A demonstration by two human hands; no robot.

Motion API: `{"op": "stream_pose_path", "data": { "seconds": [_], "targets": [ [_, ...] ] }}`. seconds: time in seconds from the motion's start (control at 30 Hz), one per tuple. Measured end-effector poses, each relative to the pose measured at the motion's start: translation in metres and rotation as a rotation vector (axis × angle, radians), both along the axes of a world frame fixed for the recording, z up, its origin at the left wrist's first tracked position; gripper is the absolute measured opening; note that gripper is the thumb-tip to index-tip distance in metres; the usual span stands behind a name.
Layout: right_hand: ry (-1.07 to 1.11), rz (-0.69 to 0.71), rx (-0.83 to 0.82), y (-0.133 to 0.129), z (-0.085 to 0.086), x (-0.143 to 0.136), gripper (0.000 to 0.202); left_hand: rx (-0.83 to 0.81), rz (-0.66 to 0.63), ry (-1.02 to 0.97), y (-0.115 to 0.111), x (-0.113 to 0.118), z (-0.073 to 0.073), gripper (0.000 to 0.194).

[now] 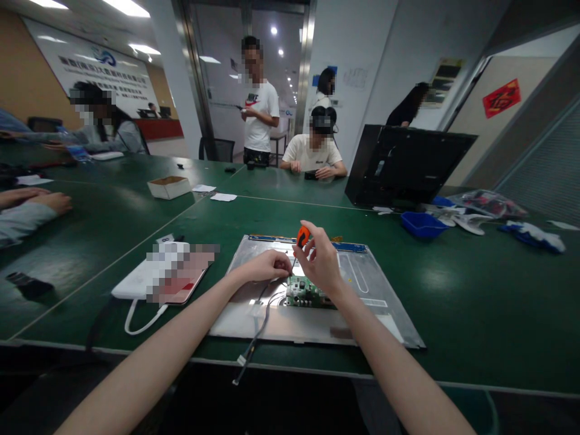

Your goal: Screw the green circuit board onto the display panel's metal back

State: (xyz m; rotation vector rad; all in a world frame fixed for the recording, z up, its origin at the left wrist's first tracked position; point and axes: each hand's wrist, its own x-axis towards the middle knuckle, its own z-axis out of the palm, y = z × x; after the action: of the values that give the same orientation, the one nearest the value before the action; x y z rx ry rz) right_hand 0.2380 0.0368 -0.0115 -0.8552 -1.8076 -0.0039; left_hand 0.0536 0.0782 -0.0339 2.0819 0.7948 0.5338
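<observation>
A flat metal panel (272,323) lies on the green table, with a green circuit board (304,292) on its middle. My right hand (321,258) holds an orange-and-black screwdriver (302,235) by its handle, the shaft pointing down toward the board's upper left corner. Beside that corner is my left hand (269,266), its fingers closed near the screwdriver's tip; what they hold, if anything, is too small to make out. Dark cables (264,323) run from the board's left side over the panel's front edge, ending in loose connectors.
Left of the panel, a white power bank (136,281) and a phone (193,281) share a white cable. Farther back are a small open box (169,187), a black monitor (408,166) and a blue tray (422,224). Several people are around the green table (489,302).
</observation>
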Motion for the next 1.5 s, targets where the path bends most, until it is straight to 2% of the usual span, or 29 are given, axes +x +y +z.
{"op": "stream_pose_path", "data": {
  "seconds": [0.2, 0.5, 0.67, 0.9, 1.17, 1.5],
  "targets": [
    [0.021, -0.021, -0.018, -0.0009, -0.0021, 0.0001, 0.055, -0.007, -0.006, 0.002, 0.0021, -0.0005, -0.0025, 0.008],
    [0.015, -0.025, 0.021, 0.0027, -0.0014, 0.0026, 0.041, -0.047, 0.004, -0.004, 0.0012, 0.0, -0.001, 0.004],
    [0.038, -0.076, 0.014, 0.001, 0.003, 0.0031, 0.044, -0.051, 0.009, -0.012, 0.0022, 0.0002, -0.003, 0.005],
    [0.049, -0.037, 0.002, 0.0016, -0.0022, 0.0003, 0.055, -0.028, 0.006, -0.009, 0.0023, 0.0005, -0.0031, 0.006],
    [0.073, -0.043, -0.013, 0.0038, -0.0055, 0.0015, 0.048, -0.003, 0.016, 0.016, 0.0025, -0.0005, -0.0025, 0.006],
    [0.026, -0.003, 0.014, -0.0001, 0.0013, 0.0019, 0.042, 0.003, 0.0, 0.003, 0.0027, 0.0, -0.0021, 0.003]
  ]
}}
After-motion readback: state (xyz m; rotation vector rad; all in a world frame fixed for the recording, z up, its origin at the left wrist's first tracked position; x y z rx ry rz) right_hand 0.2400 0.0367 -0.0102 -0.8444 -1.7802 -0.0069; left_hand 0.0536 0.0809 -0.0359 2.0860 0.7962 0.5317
